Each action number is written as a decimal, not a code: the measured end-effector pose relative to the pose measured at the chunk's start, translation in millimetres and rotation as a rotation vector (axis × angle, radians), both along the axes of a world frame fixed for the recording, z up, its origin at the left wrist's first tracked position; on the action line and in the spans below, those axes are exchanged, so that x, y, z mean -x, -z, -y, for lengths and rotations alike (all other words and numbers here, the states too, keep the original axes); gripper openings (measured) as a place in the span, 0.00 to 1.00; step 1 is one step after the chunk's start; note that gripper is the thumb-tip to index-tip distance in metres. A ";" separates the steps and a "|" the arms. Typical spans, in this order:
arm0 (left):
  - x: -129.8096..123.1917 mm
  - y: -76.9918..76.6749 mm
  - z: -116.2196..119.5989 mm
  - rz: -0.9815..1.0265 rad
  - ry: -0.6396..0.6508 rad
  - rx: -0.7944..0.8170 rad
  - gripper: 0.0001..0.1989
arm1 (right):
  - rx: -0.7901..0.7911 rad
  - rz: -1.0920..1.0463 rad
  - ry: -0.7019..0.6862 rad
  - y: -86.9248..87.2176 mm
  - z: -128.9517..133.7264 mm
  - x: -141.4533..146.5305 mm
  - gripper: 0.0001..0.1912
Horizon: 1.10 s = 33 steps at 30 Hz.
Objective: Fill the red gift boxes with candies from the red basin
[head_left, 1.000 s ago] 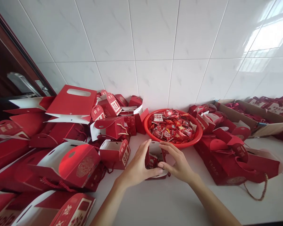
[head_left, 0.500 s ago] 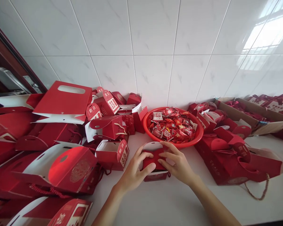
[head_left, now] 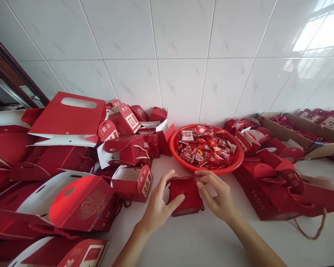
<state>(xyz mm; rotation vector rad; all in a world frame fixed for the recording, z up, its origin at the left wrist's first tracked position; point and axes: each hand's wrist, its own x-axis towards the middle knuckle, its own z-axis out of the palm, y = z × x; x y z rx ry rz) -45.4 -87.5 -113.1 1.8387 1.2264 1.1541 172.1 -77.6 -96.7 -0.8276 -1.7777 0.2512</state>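
Note:
A small dark red cardboard gift box [head_left: 185, 202] stands on the white surface in front of me, its top panel folded over. My left hand [head_left: 163, 200] grips its left side, the thumb lying across the top panel and the fingers curled behind the left edge. At the upper right edge, my right hand [head_left: 215, 193] has its thumb and fingers bent against the box near the back flap. The inside of the box is hidden. Just behind it, a red plastic basket [head_left: 208, 171] holds many red-wrapped candies [head_left: 206, 148].
Many red gift boxes [head_left: 83, 200] crowd the left, including an open small box [head_left: 129, 185]. More red boxes [head_left: 269, 185] lie at the right, one with a rope handle [head_left: 311, 233]. Cardboard cartons [head_left: 297, 128] stand farther right. A tiled wall [head_left: 180, 85] rises behind.
The box's top panel now lies flat across the front, covering the opening seen before. My right hand has drawn back from the top toward the right edge; my left thumb still rests on the box.

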 end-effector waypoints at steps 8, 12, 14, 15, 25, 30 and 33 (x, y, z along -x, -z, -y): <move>-0.8 -5.1 -2.9 -0.102 0.013 -0.039 0.14 | 0.023 0.047 -0.014 0.1 0.5 3.4 0.14; -2.6 -8.1 -1.6 -0.100 -0.014 -0.016 0.12 | 0.034 0.070 -0.005 1.4 -0.6 4.7 0.11; -3.8 -8.6 -1.3 -0.096 -0.022 -0.011 0.11 | 0.057 0.074 0.003 1.9 -1.2 4.7 0.10; -4.5 -8.6 -1.4 -0.092 -0.026 -0.009 0.11 | 0.071 0.076 0.005 2.0 -1.5 4.6 0.10; -7.9 -5.9 0.3 -0.058 -0.019 -0.043 0.13 | 0.006 0.125 -0.031 1.1 3.2 7.9 0.08; -4.1 -8.3 2.7 -0.071 0.024 -0.090 0.14 | 0.029 0.116 -0.040 5.0 5.2 11.1 0.10; -5.1 -8.9 3.4 -0.045 0.040 -0.094 0.10 | 0.077 0.084 -0.071 2.4 7.2 11.1 0.09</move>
